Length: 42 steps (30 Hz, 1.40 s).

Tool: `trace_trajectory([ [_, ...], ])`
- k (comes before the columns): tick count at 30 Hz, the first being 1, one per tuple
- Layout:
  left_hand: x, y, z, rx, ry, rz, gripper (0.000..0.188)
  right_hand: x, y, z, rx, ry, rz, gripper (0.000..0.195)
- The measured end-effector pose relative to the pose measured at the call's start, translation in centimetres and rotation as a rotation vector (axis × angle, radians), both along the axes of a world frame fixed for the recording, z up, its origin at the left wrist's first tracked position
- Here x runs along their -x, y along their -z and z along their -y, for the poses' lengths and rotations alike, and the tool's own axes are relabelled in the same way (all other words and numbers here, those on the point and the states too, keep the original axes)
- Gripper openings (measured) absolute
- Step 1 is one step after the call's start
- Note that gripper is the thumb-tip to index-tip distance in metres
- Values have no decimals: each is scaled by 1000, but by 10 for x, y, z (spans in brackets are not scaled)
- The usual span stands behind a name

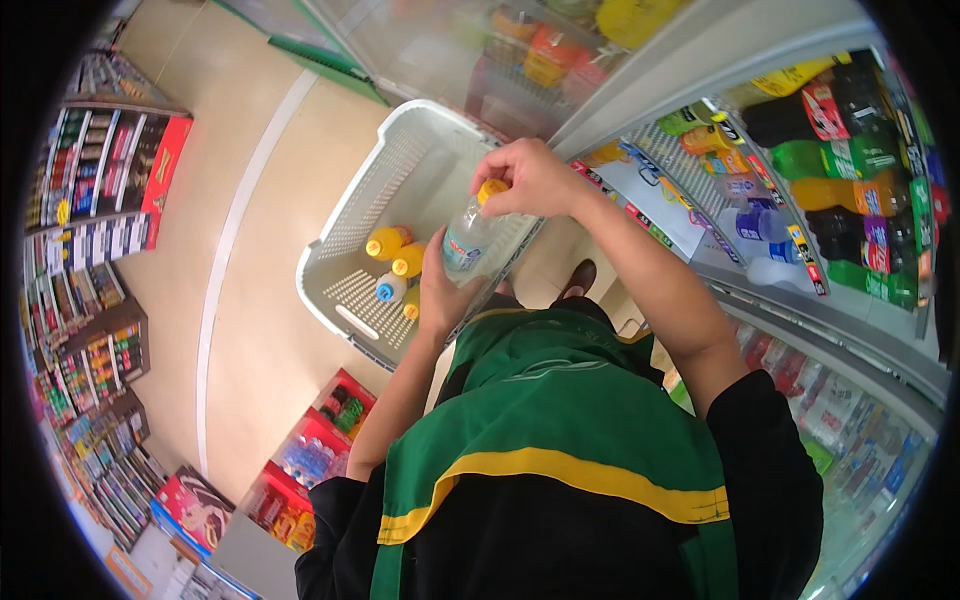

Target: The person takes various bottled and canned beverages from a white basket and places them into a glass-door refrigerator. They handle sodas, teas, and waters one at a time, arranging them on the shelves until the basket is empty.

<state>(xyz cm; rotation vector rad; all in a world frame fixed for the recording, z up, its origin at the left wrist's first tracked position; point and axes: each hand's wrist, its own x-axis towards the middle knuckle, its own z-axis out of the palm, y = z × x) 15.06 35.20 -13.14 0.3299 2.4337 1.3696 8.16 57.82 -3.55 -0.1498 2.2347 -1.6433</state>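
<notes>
Between my two hands is a clear plastic bottle (pixel 466 238) with a yellow cap and a pale blue label. Around its lower body wraps my left hand (pixel 448 289), thumb along the side. The fingers of my right hand (pixel 526 176) pinch the yellow cap (pixel 491 190) at the top. Beneath the bottle stands a white plastic basket (pixel 351 196) with perforated walls. Several bottles are grouped at its near left end, among them a yellow-capped bottle (pixel 387 243) and a blue-capped bottle (pixel 391 287); my left hand partly covers that group.
To my right, a drinks cooler (pixel 705 259) holds shelves of soda bottles (pixel 847 157). Its glass door (pixel 450 45) swings out beyond the basket. Snack shelves (pixel 94 169) line the far left across a tiled floor (pixel 262 300). Red crates (pixel 289 469) of goods sit at lower left.
</notes>
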Motion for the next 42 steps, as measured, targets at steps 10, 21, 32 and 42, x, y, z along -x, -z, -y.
trace_trajectory([
  [10,15,-58,-77,-168,303,43,72,-101,-37,-76,376,542,34,62],
  [21,-19,-30,-233,-102,866,-342,67,-229,49,-109,164,1139,-172,61],
  [32,-56,23,-400,-332,843,-174,67,-269,67,-203,-71,1355,-80,58],
  [42,-60,82,-469,-266,740,-22,52,-267,122,-247,-55,1418,-198,63],
])
